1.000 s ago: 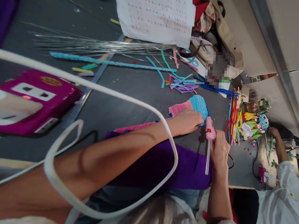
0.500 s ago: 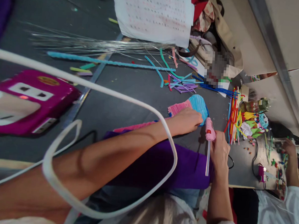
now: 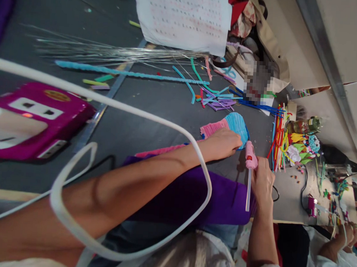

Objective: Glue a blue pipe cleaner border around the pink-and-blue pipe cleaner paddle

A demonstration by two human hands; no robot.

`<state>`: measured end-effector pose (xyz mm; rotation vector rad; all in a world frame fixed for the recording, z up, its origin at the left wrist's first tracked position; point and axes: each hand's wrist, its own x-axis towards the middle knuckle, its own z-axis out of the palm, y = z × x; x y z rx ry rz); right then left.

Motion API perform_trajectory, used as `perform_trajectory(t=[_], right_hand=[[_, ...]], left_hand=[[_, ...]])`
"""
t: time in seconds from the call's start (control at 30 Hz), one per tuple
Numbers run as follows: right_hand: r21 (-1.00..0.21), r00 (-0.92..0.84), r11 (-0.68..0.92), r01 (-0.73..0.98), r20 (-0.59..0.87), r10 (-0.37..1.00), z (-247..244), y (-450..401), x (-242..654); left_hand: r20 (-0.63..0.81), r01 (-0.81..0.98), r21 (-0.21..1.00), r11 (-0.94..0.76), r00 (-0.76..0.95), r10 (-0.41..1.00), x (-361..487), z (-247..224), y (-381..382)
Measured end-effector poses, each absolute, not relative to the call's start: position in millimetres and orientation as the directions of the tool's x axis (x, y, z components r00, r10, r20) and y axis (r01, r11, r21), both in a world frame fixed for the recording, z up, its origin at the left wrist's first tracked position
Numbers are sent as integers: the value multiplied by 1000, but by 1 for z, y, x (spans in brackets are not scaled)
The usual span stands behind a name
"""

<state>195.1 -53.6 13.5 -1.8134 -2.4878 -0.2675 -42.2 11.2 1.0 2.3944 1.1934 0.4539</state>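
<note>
A flat pink and light-blue piece [image 3: 236, 123], ribbed like pipe cleaners laid side by side, has a dark blue edge. Across its lower part lies my left hand [image 3: 223, 144], fingers curled together and gripping the blue end near its right edge. My right hand [image 3: 263, 179] is wrapped round a small pink glue gun [image 3: 251, 156], whose nozzle is close to the blue edge. A clear glue stick [image 3: 248, 190] sticks out of the gun's rear. Under my left forearm is a purple cloth [image 3: 223, 196], and part of a pink strip [image 3: 159, 149] shows beside it.
A white cable [image 3: 155, 118] loops over my left arm. Left is a magenta power box [image 3: 46, 119]. Metal wires [image 3: 119, 52], a written sheet [image 3: 185, 19] and cut pipe cleaners [image 3: 222, 104] lie beyond. Right are a jar [image 3: 306, 125] and a co-worker's hands [image 3: 341, 240].
The co-worker's hand at the far right has moved down from the table items, and two hands now show together near the table edge. My hands have hardly moved.
</note>
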Motion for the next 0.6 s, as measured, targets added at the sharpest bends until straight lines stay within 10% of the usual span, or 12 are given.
perform_trajectory(t=[0.6], right_hand=[[116,-313,301,947,105,944,17,-58,198]], left_hand=[[90,661,529,-533,581,809,-42,0,12]])
